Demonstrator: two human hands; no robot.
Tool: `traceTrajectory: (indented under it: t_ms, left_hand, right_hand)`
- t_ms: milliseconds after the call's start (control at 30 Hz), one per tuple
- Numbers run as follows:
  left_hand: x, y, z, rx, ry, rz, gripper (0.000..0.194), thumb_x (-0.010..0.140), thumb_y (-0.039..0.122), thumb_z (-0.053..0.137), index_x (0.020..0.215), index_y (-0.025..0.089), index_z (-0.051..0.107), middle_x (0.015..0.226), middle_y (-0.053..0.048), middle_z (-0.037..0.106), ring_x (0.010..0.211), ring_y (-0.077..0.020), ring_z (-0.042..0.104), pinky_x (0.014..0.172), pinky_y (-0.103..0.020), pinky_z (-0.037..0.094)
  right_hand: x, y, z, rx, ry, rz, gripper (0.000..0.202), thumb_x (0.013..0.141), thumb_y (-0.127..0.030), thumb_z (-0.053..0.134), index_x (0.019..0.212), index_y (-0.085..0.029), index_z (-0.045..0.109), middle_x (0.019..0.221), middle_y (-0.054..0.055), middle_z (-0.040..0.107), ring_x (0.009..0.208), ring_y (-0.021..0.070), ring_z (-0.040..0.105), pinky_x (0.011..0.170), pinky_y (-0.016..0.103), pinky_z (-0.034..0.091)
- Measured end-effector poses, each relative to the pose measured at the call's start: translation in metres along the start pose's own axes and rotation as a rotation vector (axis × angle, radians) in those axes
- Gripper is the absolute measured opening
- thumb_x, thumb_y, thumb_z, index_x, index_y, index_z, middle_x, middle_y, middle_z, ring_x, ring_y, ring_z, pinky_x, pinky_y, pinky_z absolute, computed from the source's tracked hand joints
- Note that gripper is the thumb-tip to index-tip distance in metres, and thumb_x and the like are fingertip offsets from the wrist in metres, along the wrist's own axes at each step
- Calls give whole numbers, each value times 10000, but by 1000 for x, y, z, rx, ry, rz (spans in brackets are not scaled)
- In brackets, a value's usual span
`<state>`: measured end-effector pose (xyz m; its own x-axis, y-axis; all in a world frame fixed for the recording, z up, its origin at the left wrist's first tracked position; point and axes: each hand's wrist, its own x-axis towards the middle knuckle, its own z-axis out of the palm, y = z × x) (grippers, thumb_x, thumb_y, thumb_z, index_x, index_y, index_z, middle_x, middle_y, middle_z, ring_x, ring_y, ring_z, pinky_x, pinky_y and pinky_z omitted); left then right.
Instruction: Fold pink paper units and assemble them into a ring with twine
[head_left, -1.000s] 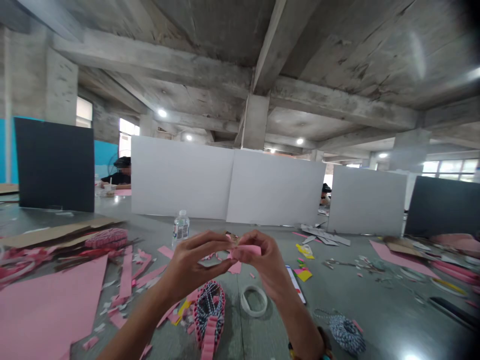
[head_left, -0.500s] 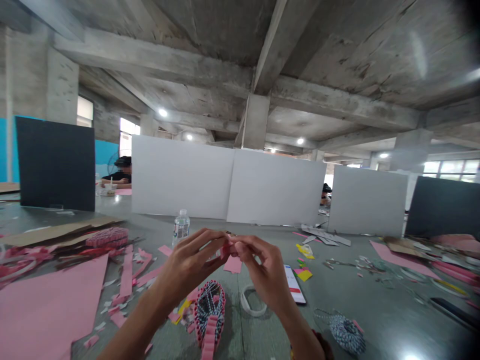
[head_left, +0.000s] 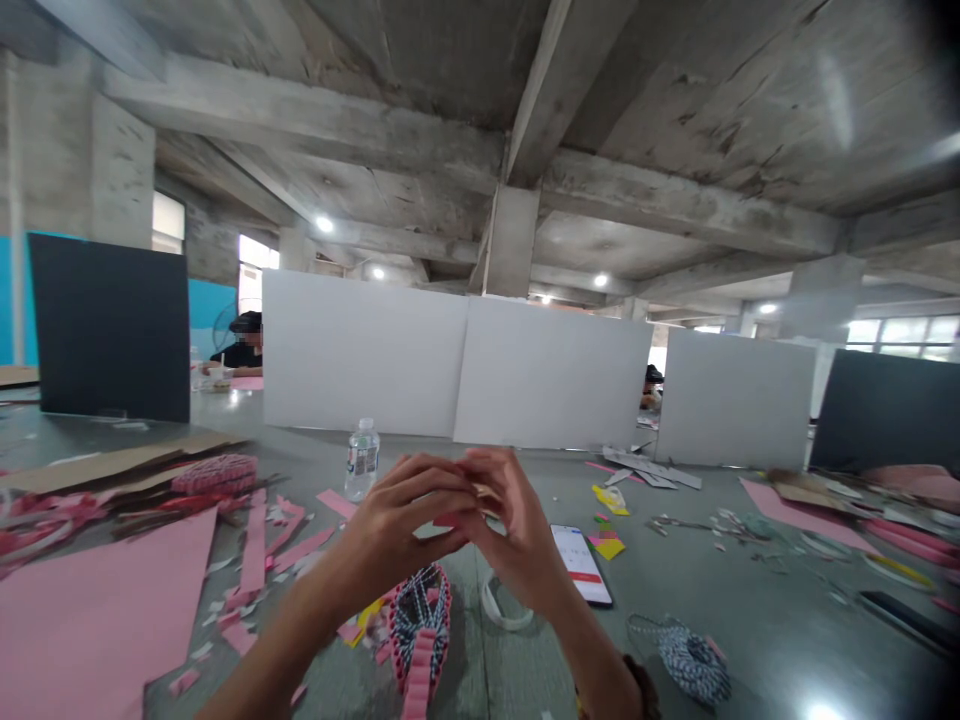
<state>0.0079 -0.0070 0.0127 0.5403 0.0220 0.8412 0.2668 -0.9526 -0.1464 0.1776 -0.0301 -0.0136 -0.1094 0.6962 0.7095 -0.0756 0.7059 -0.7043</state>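
Nearest, at the bottom centre of the frame, a woven pink-and-black basket piece (head_left: 418,630) lay on the grey table (head_left: 750,600), with a coil of black-and-white twine (head_left: 694,665) at the lower right and a large pink sheet (head_left: 90,610) at the lower left. Just above the basket piece, the left hand (head_left: 405,515) and right hand (head_left: 514,520) met at centre frame, fingertips pressed together and pinching a small pink paper piece (head_left: 448,520), which was mostly hidden between them. Behind the right hand lay a tape ring (head_left: 499,610) and a phone (head_left: 581,562), screen up. Further back stood a water bottle (head_left: 362,458), left of centre. Beyond it white boards (head_left: 457,370) crossed the middle of the frame, a black board (head_left: 109,330) stood at the left, and a seated person (head_left: 240,345) showed between them.
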Motion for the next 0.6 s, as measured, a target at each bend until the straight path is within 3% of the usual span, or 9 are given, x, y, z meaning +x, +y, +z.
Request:
traceTrajectory:
  t_ms: [100,167,267,433,600]
  left_hand:
    - [3,4,-3,-74,-9,-49,198,837,174,753,1022,241,728,1034,-59,750,1045,-232,629,884,-381,558]
    - [5,7,-3,-142,-13,-95,201,828,172,762,1012,250,740,1041,-55,738,1057,-229,609,886,-378,553]
    - [7,9,-3,-253,-42,-167,209,803,158,782,980,265,758,1032,-50,730,1042,-225,603,836,-354,564]
    - [8,9,-4,-357,-19,-199,137,816,154,762,917,245,774,999,-69,744,987,-217,626,804,-353,573]
    - [6,5,-9,-429,-3,-235,135,824,306,776,943,243,772,932,-70,744,936,-222,640,788,-360,570]
  right_hand:
    - [0,1,1,333,-188,139,484,817,-272,685,1268,-328,519,1192,13,653,961,186,689,865,344,571]
    - [0,1,2,433,-200,191,525,771,-302,733,1258,-360,547,1213,-1,655,965,201,692,872,354,559]
    - [0,0,2,436,-189,219,598,696,-362,805,1249,-395,578,1131,1,691,1007,247,679,841,378,533]
    - [0,-2,2,429,-221,233,639,641,-453,849,1228,-409,602,783,-10,693,779,240,677,705,407,516]
    - [3,-7,-5,371,-160,241,483,567,-483,846,1028,-444,704,820,23,711,751,259,661,682,450,497]
